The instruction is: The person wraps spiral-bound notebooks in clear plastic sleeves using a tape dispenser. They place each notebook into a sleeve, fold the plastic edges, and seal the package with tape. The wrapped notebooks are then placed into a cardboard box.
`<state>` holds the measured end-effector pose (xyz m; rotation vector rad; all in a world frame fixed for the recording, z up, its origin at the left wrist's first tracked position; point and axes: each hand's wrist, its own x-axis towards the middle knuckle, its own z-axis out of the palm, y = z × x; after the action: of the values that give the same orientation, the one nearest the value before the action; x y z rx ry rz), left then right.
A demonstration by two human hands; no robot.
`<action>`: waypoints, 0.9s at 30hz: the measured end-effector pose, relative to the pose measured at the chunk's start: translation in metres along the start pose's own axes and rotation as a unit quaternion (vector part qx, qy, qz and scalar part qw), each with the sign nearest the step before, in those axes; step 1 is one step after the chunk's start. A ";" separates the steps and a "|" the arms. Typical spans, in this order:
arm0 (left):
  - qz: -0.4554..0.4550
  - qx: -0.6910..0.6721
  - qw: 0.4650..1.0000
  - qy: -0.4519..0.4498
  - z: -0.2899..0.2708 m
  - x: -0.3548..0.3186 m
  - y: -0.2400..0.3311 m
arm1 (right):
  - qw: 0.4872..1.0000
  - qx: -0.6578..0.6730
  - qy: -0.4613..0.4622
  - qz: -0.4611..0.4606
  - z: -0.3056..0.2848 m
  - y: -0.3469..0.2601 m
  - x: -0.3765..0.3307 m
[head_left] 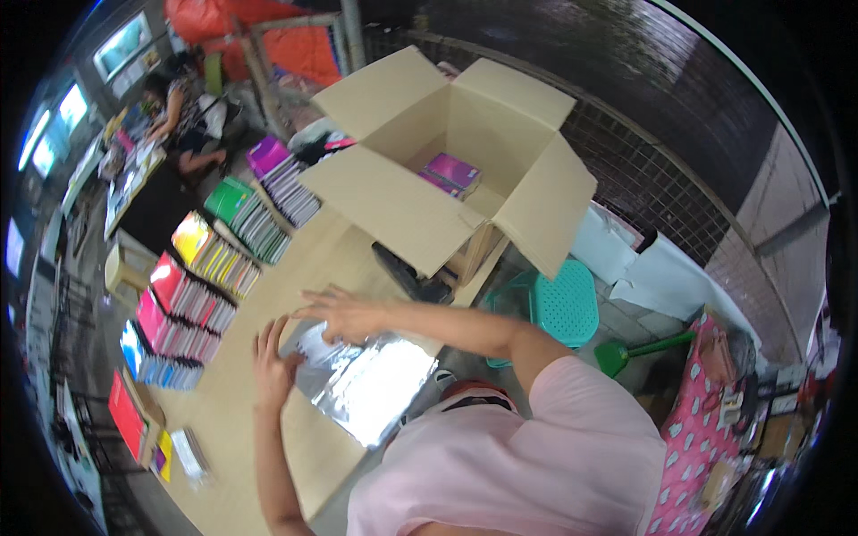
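A shiny clear plastic bag, or a stack of them, (375, 384) lies flat on the light wooden table (259, 429) in front of me. My left hand (273, 364) is at the left edge of the plastic, fingers apart and pointing away from me, with the thumb near its corner. Across the far edge of the plastic reaches my right hand (338, 314), its fingers stretched out to the left and its thumb down against the sheet. Neither hand visibly grips anything. Glare hides the details of the plastic.
Rows of notebooks in purple, green (234, 204), yellow, red, pink and blue stand along the table's left side. An open cardboard box (527, 179) with purple notebooks (450, 174) inside stands ahead. A green dustpan (617, 357) is at right. A person (183, 116) sits at the far left.
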<state>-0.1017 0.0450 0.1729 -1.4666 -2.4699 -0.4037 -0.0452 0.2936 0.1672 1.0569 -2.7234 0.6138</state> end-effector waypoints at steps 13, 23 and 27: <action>-0.306 -0.522 0.776 0.177 0.135 -0.031 0.055 | 0.770 0.570 0.198 0.208 0.165 0.030 -0.040; -0.387 -0.372 0.753 0.380 0.125 -0.028 0.096 | 0.986 -0.032 0.138 0.087 0.019 -0.038 -0.005; -0.346 -0.219 0.866 0.287 0.102 -0.035 0.093 | 0.940 0.118 0.264 0.183 -0.003 -0.029 0.015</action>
<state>-0.0095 0.0950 0.0763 -0.3628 -2.3658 -1.3781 -0.0370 0.2663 0.1836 0.3305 -2.4001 1.1192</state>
